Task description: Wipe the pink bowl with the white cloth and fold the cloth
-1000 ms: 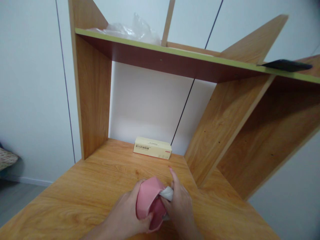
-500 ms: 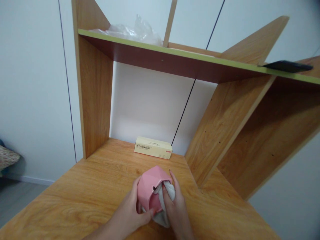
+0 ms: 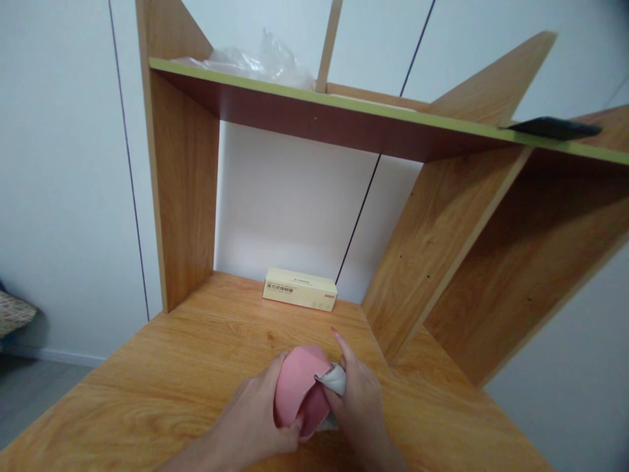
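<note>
Left of the left hand point(image 3: 258, 410), the bench point(image 3: 147, 387) lies open for a sideways pass. Ahead, a low box point(image 3: 299, 290) blocks part of the back, a shelf point(image 3: 319, 121) roofs the space, and a panel point(image 3: 427, 242) walls off the right.

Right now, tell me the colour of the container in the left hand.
The container in the left hand is pink, seen best in the head view.

I note a pale yellow box point(image 3: 299, 289) at the back of the wooden desk point(image 3: 157, 387). On the green-edged shelf point(image 3: 314, 124) above, I log crumpled clear plastic point(image 3: 260, 64) at left and a dark flat object point(image 3: 555, 128) at right, identity unclear to me. Patterned fabric point(image 3: 16, 313) shows at the far left, above a grey floor point(image 3: 34, 387).
</note>
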A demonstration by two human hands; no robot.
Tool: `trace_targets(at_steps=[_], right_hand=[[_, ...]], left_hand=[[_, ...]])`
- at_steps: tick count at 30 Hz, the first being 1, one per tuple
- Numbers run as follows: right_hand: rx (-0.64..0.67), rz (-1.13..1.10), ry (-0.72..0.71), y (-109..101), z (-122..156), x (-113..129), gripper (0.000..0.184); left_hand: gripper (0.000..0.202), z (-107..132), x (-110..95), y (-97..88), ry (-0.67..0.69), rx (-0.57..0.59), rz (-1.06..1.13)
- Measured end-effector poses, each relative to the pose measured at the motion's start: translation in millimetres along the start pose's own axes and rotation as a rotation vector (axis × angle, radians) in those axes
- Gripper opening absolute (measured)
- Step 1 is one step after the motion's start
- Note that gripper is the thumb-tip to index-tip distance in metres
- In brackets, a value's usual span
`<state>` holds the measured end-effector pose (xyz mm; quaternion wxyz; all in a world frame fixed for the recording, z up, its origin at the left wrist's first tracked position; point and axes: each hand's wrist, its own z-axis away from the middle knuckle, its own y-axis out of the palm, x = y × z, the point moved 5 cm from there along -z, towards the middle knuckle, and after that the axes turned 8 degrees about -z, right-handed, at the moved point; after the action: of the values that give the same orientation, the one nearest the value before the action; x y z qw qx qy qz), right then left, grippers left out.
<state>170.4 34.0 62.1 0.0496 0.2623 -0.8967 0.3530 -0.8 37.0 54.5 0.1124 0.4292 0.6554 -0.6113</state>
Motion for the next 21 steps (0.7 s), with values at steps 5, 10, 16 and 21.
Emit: trace_targets(at_steps=[5,10,16,21], right_hand=[[0.021,-0.104,-0.043,1.3,-0.5,-1.5,0.051],[0.032,-0.112,-0.075,3.8,-0.4,-6.7,0.047],[0.065,-0.123,-0.076,6.7,-4.2,-7.3,0.048],[0.041,-0.215,0.005,5.7,-5.0,-8.4,0.049]], left_hand=[[0.074,0.3,-4.9,-2.5,-0.003,0.015,0.002],[0.079,-0.1,-9.3,-4.4,0.011,0.024,0.004],[0.083,-1.7,-3.5,-2.4,-0.043,0.052,-0.013],[0.107,-1.9,7.9,3.8,0.028,0.006,0.157]])
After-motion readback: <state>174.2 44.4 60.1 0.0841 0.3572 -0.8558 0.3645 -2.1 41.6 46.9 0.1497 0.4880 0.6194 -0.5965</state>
